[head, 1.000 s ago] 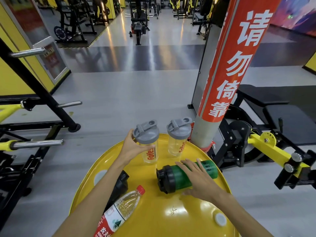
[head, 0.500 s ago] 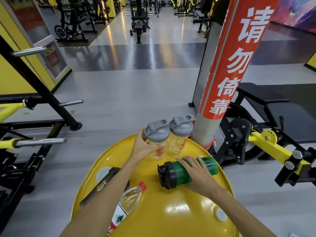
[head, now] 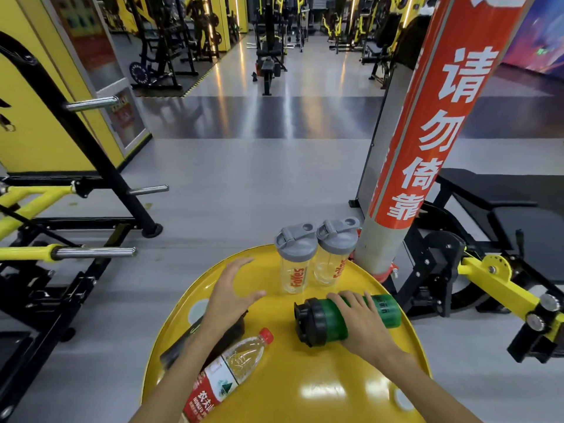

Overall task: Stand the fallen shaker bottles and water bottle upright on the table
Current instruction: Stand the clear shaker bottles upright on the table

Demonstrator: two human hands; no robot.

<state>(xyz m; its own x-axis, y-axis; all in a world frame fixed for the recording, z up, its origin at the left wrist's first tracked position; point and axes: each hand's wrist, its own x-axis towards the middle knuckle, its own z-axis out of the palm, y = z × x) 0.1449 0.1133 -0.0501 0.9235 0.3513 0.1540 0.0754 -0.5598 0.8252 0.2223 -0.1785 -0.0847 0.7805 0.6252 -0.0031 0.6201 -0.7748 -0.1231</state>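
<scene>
— Bright, even indoor light; long streaks glare off the glossy grey floor (head: 274,123).
— Glare patches on the round yellow table (head: 320,389) too. Wide-angle bending at edges, slight softness.

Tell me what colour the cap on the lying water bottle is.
Red; the water bottle cap shows clearly in the head view.

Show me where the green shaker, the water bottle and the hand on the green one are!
green shaker (head: 385,309): head view, on its green body near the base.
water bottle (head: 244,358): head view, on its clear middle.
right hand (head: 363,326): head view, on the back of the hand.
</scene>
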